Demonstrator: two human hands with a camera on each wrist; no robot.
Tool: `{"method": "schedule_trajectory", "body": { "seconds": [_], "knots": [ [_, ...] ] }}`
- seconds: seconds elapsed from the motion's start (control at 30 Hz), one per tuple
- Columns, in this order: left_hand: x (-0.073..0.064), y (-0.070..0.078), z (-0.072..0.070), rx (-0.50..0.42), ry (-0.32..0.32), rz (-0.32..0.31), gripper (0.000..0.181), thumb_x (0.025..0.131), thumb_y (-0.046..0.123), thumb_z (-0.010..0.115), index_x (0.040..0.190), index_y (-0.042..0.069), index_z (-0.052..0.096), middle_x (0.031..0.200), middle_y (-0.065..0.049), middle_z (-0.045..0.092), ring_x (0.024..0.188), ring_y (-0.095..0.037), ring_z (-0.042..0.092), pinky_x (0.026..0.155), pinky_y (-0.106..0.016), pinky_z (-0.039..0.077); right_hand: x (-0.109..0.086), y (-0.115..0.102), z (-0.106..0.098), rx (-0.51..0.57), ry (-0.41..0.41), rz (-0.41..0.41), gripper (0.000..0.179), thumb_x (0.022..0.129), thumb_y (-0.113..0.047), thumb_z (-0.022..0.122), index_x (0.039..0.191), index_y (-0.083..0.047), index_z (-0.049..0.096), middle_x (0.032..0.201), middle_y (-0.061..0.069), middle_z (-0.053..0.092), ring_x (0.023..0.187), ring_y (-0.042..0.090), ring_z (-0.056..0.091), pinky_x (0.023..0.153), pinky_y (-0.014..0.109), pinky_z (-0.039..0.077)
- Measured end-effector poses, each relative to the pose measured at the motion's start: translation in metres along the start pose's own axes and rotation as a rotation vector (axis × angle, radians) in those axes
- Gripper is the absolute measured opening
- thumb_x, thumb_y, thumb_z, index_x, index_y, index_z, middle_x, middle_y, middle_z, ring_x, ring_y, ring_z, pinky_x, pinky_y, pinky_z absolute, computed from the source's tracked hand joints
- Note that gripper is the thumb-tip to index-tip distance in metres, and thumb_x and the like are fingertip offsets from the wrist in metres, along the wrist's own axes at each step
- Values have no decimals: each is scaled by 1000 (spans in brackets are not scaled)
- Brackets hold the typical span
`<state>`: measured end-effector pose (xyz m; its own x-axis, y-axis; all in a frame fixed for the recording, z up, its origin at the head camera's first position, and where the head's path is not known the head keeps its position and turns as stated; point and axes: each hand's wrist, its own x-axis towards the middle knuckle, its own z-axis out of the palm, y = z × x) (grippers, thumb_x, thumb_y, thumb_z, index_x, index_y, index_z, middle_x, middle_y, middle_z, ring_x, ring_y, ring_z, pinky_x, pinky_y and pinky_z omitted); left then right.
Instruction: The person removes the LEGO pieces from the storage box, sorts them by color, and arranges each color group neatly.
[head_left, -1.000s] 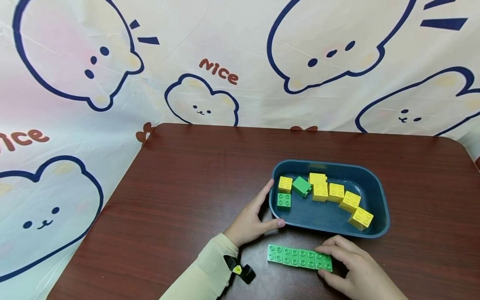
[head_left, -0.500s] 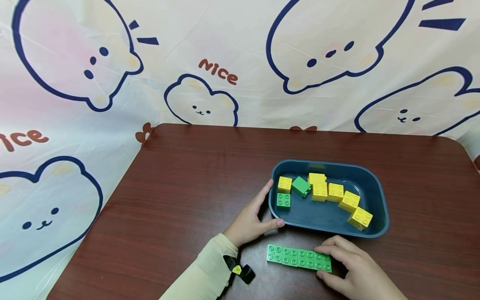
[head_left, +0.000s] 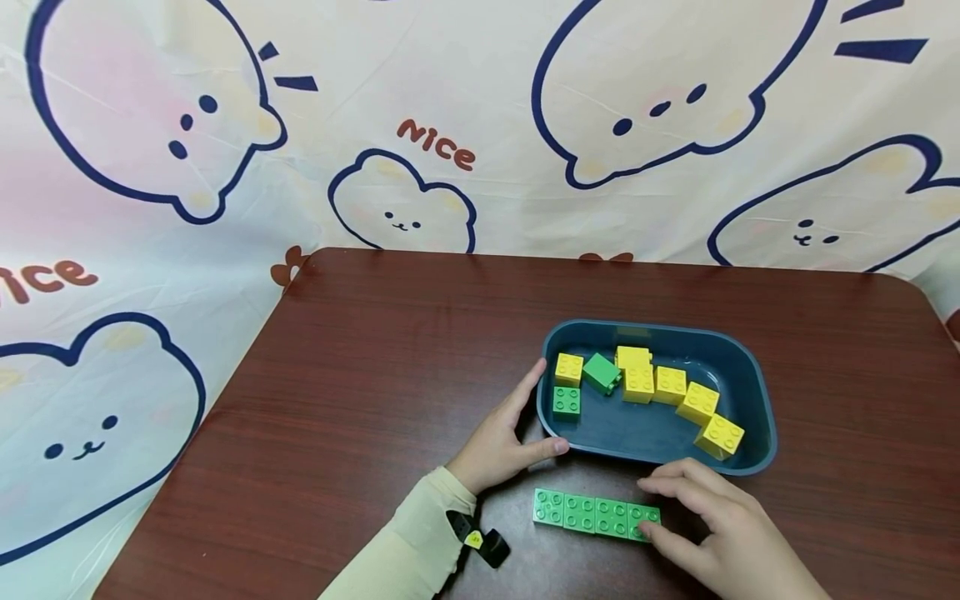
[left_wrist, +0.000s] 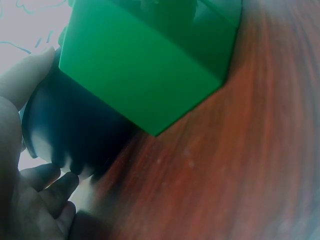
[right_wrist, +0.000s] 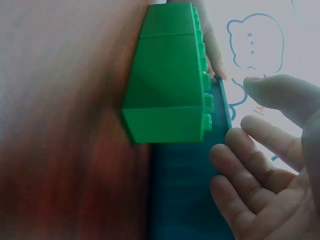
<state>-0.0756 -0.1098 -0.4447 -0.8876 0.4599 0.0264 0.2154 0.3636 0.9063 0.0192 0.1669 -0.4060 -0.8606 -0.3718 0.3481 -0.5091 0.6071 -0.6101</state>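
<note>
With fingers loosely parted, the right hand [head_left: 712, 521] hovers beside a row of 4 green bricks [head_left: 581, 512] just left of it, while the left hand [head_left: 497, 442], fingers extended, touches the blue tray [head_left: 615, 435] to its right.

Tray [head_left: 622, 435] on tabletop [head_left: 390, 358], right of frame centre, blocks [head_left: 671, 386] inside. Block row [head_left: 581, 513] below tray. Left hand [head_left: 497, 443] at tray's left; right hand [head_left: 735, 527] at row's right.

Blue tray [head_left: 618, 437] on brown tabletop [head_left: 337, 400]

Contents: six yellow bricks [head_left: 670, 386], two green bricks [head_left: 566, 403]. In front: green row [head_left: 581, 513], four segments, studs up. Left hand [head_left: 501, 440]: touching tray's left end. Right hand [head_left: 723, 523]: thumb overlapping row's right end.
</note>
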Motion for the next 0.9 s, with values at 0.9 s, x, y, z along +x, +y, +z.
{"method": "schedule_trajectory", "body": {
  "seconds": [0.9],
  "knots": [
    [-1, -1, 0, 2, 3, 7, 99, 88, 40, 78, 161, 39, 11, 164, 13, 19, 149, -11, 22, 119, -48, 26, 36, -10, -6, -37, 44, -66, 42, 69, -9, 91, 103, -26, 73, 101, -21, 60, 86, -1, 58, 77, 8, 46]
  ]
}}
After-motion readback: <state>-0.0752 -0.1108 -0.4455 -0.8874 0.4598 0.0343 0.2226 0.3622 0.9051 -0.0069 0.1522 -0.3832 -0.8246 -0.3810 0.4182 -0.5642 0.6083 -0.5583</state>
